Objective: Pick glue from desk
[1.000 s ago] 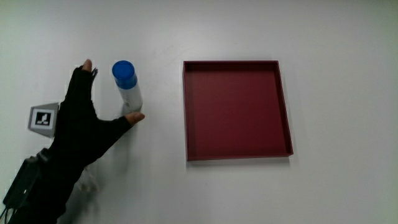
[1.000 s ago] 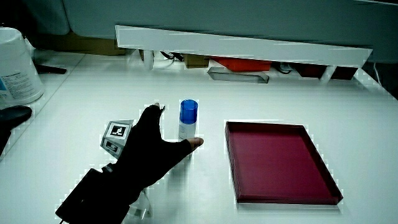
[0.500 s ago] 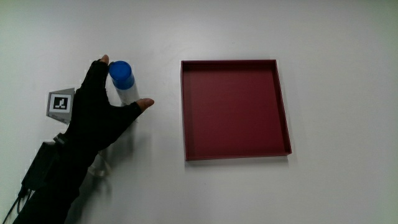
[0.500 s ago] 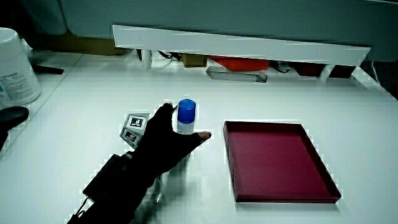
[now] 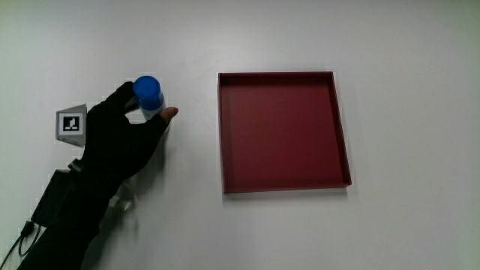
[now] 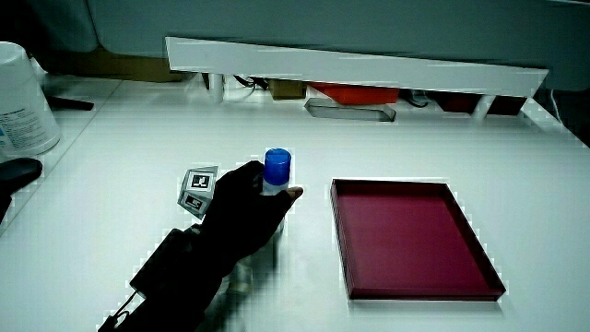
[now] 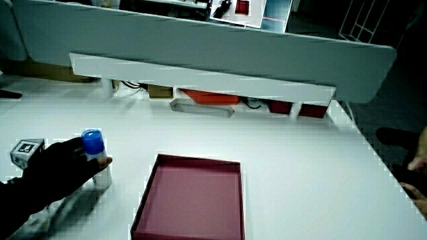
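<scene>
A white glue stick with a blue cap (image 5: pixel 148 91) stands upright on the white desk, beside the dark red tray (image 5: pixel 341 127). In both side views the glue stick (image 6: pixel 277 166) (image 7: pixel 93 143) shows its cap above the glove. The black-gloved hand (image 5: pixel 124 131) is wrapped around the stick's white body, thumb on the tray side and fingers curled on the side away from the tray. The hand (image 6: pixel 244 207) (image 7: pixel 63 167) hides most of the body. The patterned cube (image 5: pixel 70 124) sits on the back of the hand.
The shallow red tray (image 6: pixel 461 235) (image 7: pixel 150 207) has nothing in it. A large white container (image 6: pixel 23 97) stands near the desk's edge. Along the low partition (image 6: pixel 359 69) lie a flat clear case (image 6: pixel 350 112) and some red items.
The fingers have closed around the glue stick, which was only bracketed between thumb and fingers before. The stick still stands at the same spot.
</scene>
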Demonstrator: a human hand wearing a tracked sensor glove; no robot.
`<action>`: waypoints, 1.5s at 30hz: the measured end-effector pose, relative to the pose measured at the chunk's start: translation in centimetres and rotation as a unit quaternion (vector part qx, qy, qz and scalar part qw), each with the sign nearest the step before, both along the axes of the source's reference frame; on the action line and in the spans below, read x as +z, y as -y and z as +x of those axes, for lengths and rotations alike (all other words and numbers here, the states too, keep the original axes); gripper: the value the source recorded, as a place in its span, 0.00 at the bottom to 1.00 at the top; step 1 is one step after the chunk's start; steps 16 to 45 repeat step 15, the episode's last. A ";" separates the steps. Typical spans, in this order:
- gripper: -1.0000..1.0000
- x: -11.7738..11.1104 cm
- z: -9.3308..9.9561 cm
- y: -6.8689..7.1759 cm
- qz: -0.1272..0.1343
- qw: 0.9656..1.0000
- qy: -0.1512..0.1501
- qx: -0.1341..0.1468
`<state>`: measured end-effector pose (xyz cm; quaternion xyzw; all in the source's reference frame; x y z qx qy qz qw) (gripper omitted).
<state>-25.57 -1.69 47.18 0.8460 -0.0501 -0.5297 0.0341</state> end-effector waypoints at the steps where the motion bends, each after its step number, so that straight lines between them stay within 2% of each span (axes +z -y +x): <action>1: 1.00 -0.1 0.1 0.1 -0.004 1.000 0.012 0.002; 2: 1.00 -0.5 0.4 0.2 -0.017 1.000 0.021 -0.003; 3: 1.00 -0.5 0.5 0.4 -0.004 1.000 0.023 0.006; 4: 1.00 -0.9 1.0 0.6 0.004 1.000 0.008 0.011; 5: 1.00 -1.2 1.3 0.8 0.000 1.000 0.012 0.013; 7: 1.00 -1.4 2.0 1.2 0.005 1.000 0.000 0.016; 8: 1.00 -1.9 2.7 1.5 0.004 0.999 -0.028 0.022; 10: 1.00 -2.2 3.5 2.0 0.008 1.000 -0.015 0.023; 12: 1.00 -2.8 4.8 2.5 0.016 0.997 -0.061 0.037; 13: 1.00 -3.0 5.3 2.7 0.013 0.997 -0.064 0.042; 14: 1.00 -3.1 5.8 2.9 0.015 0.998 -0.051 0.043; 15: 1.00 -2.9 6.1 3.2 0.027 0.998 -0.032 0.046; 45: 1.00 -2.9 6.1 3.2 0.027 0.998 -0.032 0.046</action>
